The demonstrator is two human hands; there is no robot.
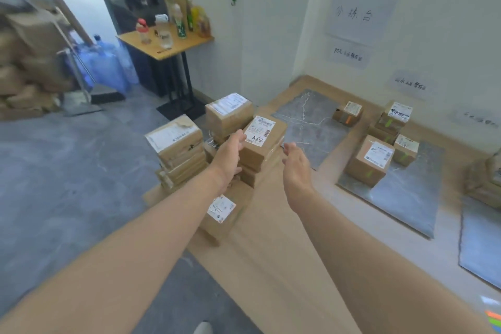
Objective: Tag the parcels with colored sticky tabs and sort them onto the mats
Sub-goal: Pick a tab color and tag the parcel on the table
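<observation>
Both hands are open, fingers extended, holding nothing. The left hand (pixel 230 149) is at the left side of the parcel marked A68 (pixel 264 141), and the right hand (pixel 296 168) is just beside its right side. Contact on either side cannot be confirmed. The parcel sits topmost on a stack at the left end of the bench (pixel 271 252). It lies tilted, with no coloured tab visible on it. Judgement: the step in hand is a two-handed lift for tagging.

Risks noted:
- **Stack beneath:** The parcels below look unevenly stacked, so a one-sided grip or a dragging pull could shift them.
- **Left stack:** The left stack (pixel 176 149) stands at the bench edge above the floor, and a knock from the left forearm could send it over.
- **Missort:** The sticky tabs (pixel 493 318) lie at the near right corner, well apart from the parcel. An untagged parcel carried past the middle mat (pixel 406 198) invites a missort among the green-tabbed parcels (pixel 370 160).
</observation>
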